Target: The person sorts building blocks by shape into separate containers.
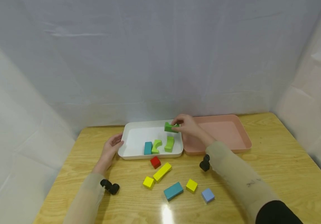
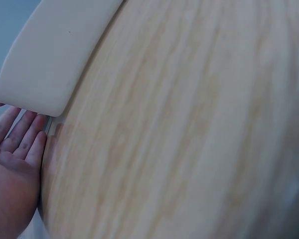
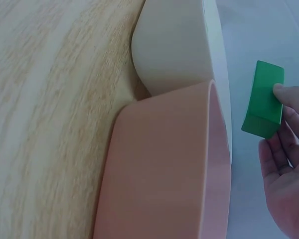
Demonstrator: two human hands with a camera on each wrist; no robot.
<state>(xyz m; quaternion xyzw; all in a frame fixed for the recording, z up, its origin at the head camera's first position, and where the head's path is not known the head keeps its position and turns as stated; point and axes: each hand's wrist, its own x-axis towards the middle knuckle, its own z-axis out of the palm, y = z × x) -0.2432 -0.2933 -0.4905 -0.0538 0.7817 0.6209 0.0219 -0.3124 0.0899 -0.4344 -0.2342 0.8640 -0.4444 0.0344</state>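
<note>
Pinching green block (image 3: 263, 102), right hand (image 1: 186, 125) hung over white tray (image 1: 135, 132) | left hand (image 1: 111, 147) touched its side, fingers (image 2: 36, 148) straight | from afar I judged level lowering best

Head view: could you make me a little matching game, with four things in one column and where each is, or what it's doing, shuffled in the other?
Things:
1. Red block
2. Right hand
3. Pink tray
4. Left hand

Places and states:
A. Beside the right end of the white tray
B. At the white tray's left end
C. On the table, in front of the white tray
D. Holding a green block

Pairs: 1-C, 2-D, 3-A, 4-B.
</note>
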